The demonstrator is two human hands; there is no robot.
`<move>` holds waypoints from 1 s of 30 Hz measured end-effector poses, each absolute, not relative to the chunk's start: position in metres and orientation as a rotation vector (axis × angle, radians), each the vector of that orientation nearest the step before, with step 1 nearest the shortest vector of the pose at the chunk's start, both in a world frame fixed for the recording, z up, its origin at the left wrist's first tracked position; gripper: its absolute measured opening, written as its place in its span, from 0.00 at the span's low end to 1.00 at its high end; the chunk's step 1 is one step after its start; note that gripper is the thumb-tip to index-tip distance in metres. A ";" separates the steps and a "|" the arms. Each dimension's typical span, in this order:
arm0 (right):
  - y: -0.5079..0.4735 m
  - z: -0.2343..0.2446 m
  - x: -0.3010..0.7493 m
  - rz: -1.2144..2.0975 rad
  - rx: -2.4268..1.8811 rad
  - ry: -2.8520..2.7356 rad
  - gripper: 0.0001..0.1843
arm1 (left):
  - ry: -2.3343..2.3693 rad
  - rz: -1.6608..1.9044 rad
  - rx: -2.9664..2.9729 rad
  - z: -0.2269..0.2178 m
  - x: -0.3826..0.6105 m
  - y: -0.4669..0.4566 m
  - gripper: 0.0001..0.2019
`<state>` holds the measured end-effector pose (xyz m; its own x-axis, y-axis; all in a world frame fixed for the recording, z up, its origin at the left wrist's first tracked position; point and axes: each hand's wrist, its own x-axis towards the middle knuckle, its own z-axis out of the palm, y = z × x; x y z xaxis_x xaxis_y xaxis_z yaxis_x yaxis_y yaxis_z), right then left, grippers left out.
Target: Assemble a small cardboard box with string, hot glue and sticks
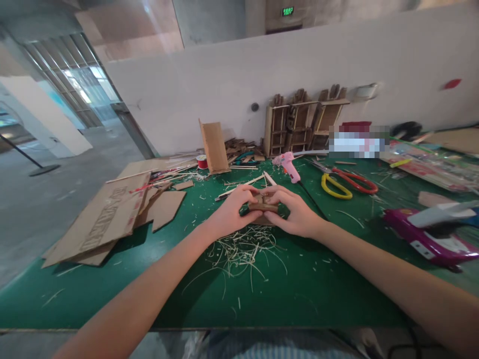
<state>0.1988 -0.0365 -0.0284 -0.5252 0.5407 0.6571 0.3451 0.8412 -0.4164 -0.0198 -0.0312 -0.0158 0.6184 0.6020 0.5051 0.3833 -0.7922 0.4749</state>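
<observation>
Both hands meet over the middle of the green table, gripping one small brown cardboard piece (263, 206) between them. My left hand (239, 205) has its fingers curled over the top and its thumb against the lower edge. On the opposite end, my right hand (292, 208) pinches the same piece in a like way. The fingers hide part of it. Just below lies a loose heap of thin pale wood shavings (243, 249). Thin wooden sticks (243, 184) lie right behind the hands, and a pink glue gun (289, 166) rests a little farther back.
Cardboard sheets (108, 214) are stacked at left. An upright cardboard channel (215, 148) and a red spool (202, 161) stand behind. Cardboard shelf models (299, 124) lean by the wall. Red-and-yellow-handled scissors (348, 184) and a purple device (430, 234) lie at right.
</observation>
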 end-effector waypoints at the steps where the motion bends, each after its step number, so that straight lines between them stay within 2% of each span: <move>1: -0.036 -0.026 0.198 0.344 -0.656 -2.151 0.06 | 0.813 0.961 2.491 -0.016 -0.019 -0.031 0.09; 3: -0.034 -0.021 0.195 0.422 -0.696 -2.088 0.03 | 0.845 0.948 2.437 -0.017 -0.017 -0.031 0.11; 7: -0.030 -0.017 0.191 0.299 -0.742 -2.082 0.13 | 0.884 0.985 2.447 -0.016 -0.011 -0.032 0.16; 10: -0.031 -0.016 0.190 0.194 -0.771 -2.070 0.13 | 0.931 1.062 2.471 -0.015 -0.007 -0.035 0.22; 12: -0.033 -0.015 0.189 0.247 -0.803 -2.005 0.11 | 0.966 1.091 2.465 -0.015 -0.006 -0.035 0.25; 20: -0.032 -0.009 0.188 0.686 -0.929 -1.783 0.11 | 0.931 1.063 2.539 -0.019 -0.003 -0.026 0.14; 30: -0.035 0.000 0.182 0.634 -0.884 -1.646 0.10 | 0.888 1.104 2.573 -0.020 -0.005 -0.028 0.13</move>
<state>0.1818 -0.0353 0.0000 -0.1119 0.8157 0.5676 0.2240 0.5771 -0.7853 -0.0052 -0.0285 -0.0202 0.5397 0.6003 0.5902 0.4478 -0.7984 0.4026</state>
